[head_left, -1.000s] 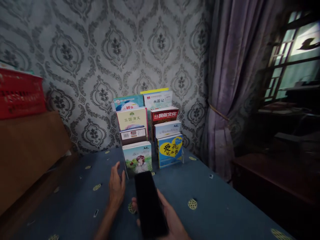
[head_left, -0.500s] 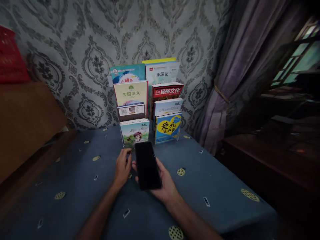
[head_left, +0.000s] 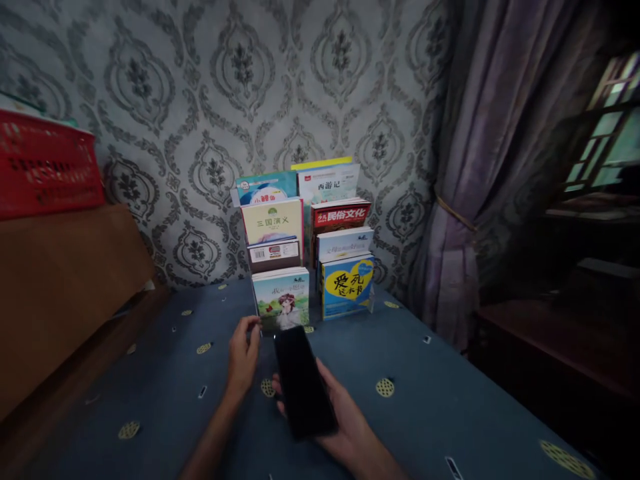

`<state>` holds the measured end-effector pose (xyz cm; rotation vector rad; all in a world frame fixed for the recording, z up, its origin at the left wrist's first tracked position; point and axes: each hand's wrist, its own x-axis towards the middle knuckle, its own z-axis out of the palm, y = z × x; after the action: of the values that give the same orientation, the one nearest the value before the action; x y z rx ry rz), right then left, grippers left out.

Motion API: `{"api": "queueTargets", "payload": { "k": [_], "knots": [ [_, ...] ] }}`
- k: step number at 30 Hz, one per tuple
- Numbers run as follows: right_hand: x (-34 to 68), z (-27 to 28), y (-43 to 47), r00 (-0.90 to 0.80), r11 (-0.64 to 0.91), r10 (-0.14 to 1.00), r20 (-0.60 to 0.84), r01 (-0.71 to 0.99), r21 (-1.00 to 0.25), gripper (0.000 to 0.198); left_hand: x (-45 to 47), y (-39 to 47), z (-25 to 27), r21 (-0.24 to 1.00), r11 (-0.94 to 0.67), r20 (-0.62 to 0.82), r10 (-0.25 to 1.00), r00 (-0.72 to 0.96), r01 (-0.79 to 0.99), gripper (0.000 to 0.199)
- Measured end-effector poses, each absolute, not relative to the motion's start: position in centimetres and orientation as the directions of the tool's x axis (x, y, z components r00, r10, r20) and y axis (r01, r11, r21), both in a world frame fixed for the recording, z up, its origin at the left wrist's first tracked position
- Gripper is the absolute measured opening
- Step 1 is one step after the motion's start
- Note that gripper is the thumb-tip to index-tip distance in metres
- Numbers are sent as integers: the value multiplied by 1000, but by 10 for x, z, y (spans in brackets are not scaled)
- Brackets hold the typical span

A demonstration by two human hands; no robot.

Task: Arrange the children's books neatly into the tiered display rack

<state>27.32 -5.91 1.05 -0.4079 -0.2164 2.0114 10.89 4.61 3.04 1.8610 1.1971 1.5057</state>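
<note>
In my right hand (head_left: 345, 417) lies a black smartphone (head_left: 305, 383), its dark screen facing up, with fingertips curled round its left edge. My left hand (head_left: 243, 353) is to the left of the phone, loosely bent, fingers and thumb apart and nothing visible in it. It is near the lower left corner of a book with a girl on its cover (head_left: 283, 300); whether it touches the book I cannot tell. To the right of that book stands a blue book with a yellow heart (head_left: 347, 287). Both are upright, at the front of two rows of books.
The table has a blue patterned cloth (head_left: 165, 373). Behind the front books stand a pale yellow book (head_left: 273, 222), a red book (head_left: 341, 213) and several others. A red basket (head_left: 45, 163) sits on a brown box (head_left: 70, 280) at left. At right hangs a purple curtain (head_left: 455, 267).
The view has tilted up, so the books and hands appear lower and more of the red basket shows. The phone is now lower and farther from the left hand. The right hand still holds it.
</note>
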Motion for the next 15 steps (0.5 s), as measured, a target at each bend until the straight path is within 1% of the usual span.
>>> {"api": "queueTargets", "payload": {
  "k": [2, 3, 4, 6, 9, 11, 13, 15],
  "knots": [
    [274, 7, -61, -423, -494, 867, -261, -794, -354, 52, 99, 66, 53, 763, -539, 594, 803, -57, 356, 28],
    [275, 6, -62, -427, -517, 853, -301, -774, -367, 50, 95, 77, 66, 733, -566, 629, 775, -59, 377, 29],
    [276, 5, -64, -428, -537, 838, -338, -754, -379, 47, 91, 89, 78, 706, -588, 656, 753, -53, 395, 29],
    [278, 3, -66, -419, -563, 818, -393, -724, -399, 42, 85, 110, 101, 659, -625, 675, 737, 39, 418, 30],
    [282, -4, -65, -410, -577, 808, -422, -695, -429, 37, 83, 135, 120, 660, -635, 624, 761, 179, 400, 31],
    [286, -13, -62, -415, -577, 813, -408, -670, -467, 42, 83, 146, 124, 688, -620, 579, 782, 228, 377, 30],
    [291, -25, -57, -404, -557, 831, -384, -628, -544, 49, 83, 154, 125, 724, -595, 531, 804, 269, 350, 30],
    [295, -36, -51, -348, -498, 867, -356, -581, -644, 52, 82, 159, 126, 758, -569, 476, 816, 327, 318, 32]
  ]
}}
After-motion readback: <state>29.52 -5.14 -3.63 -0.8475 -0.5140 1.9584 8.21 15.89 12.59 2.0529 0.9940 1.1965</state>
